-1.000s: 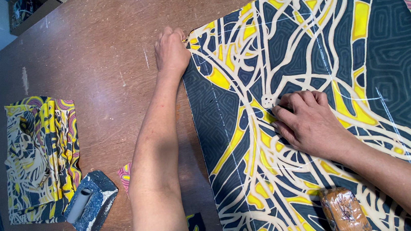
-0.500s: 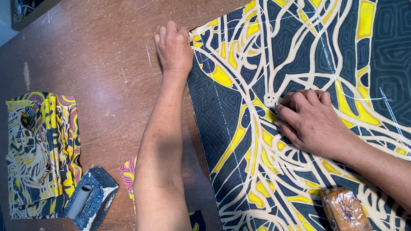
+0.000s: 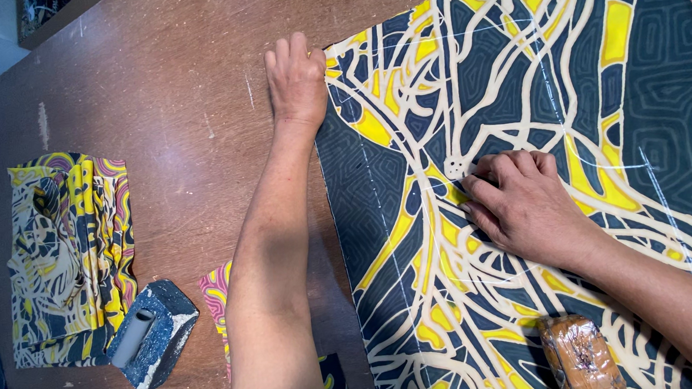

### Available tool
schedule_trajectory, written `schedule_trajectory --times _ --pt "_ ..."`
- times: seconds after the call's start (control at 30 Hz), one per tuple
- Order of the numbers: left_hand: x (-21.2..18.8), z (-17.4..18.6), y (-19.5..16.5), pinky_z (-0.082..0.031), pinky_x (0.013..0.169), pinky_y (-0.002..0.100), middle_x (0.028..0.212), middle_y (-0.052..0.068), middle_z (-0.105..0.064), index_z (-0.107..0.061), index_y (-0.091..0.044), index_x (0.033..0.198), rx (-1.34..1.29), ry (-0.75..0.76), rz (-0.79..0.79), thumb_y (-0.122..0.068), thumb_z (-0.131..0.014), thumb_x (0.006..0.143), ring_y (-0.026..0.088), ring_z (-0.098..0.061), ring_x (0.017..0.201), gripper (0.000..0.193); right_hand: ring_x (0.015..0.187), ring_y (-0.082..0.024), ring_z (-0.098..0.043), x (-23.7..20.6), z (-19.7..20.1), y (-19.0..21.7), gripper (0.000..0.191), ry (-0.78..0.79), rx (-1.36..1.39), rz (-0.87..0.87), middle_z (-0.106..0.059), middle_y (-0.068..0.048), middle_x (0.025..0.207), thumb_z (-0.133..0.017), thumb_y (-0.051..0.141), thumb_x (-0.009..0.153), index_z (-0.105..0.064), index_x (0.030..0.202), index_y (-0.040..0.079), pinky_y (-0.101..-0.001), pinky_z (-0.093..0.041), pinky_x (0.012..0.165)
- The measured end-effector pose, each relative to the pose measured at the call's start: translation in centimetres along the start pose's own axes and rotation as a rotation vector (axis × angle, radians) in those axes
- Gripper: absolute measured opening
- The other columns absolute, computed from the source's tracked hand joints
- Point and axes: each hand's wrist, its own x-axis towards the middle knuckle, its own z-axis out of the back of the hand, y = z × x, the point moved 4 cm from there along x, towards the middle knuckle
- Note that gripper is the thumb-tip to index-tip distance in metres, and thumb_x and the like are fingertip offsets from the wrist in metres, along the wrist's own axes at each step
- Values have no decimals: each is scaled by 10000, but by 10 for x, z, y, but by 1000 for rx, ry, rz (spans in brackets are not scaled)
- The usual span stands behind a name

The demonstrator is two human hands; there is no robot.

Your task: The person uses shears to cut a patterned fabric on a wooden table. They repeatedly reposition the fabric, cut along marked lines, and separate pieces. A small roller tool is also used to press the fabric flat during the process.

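A large cloth printed in dark blue, yellow and cream lies spread over the right half of a brown table. Thin white lines are drawn on it. My left hand lies flat, fingers apart, on the cloth's far left corner, half on the bare table. My right hand rests on the middle of the cloth with its fingertips bunched and pressed down beside a small cream ring in the print. Whatever the fingers pinch is hidden.
A folded stack of matching cloth sits at the left. Near it lies a speckled blue block with a grey tube. A brown wrapped lump rests on the cloth near my right forearm. Small cloth scraps lie under my left arm.
My left hand's fingers have stretched out flatter at the cloth's corner. My right hand has stayed at the same spot on the cloth.
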Motion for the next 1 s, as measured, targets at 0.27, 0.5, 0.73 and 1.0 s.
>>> schedule_trajectory --times 0.27,0.5,0.73,1.0 --pt "8 -3 0 -464 878 464 937 96 -678 -608 -99 969 -207 77 200 -95 -617 951 303 -629 956 20 1118 -270 -475 2 0 -1 388 38 -12 -12 -564 -112 1200 -608 368 895 -668 1213 155 -442 -330 958" --pt "9 -11 16 -515 723 488 893 124 -723 -544 -97 1052 -582 172 645 -247 -578 1055 349 -707 865 154 1119 -273 -484 3 7 1 387 0 -1 -4 -573 -98 1189 -608 367 905 -664 1220 150 -447 -330 968" --pt "0 -10 12 -535 644 332 803 70 -672 -521 -34 1328 -877 196 820 -295 -801 886 164 -675 729 585 1107 -276 -486 2 9 2 385 2 -13 -8 -575 -99 1197 -614 366 901 -663 1220 157 -440 -333 958" --pt "-31 -2 11 -577 764 263 960 70 -719 -527 61 1348 -979 207 765 -76 -878 754 132 -718 879 703 1098 -284 -489 2 17 5 344 -28 16 15 -584 -95 1178 -639 339 890 -671 1180 157 -446 -334 947"
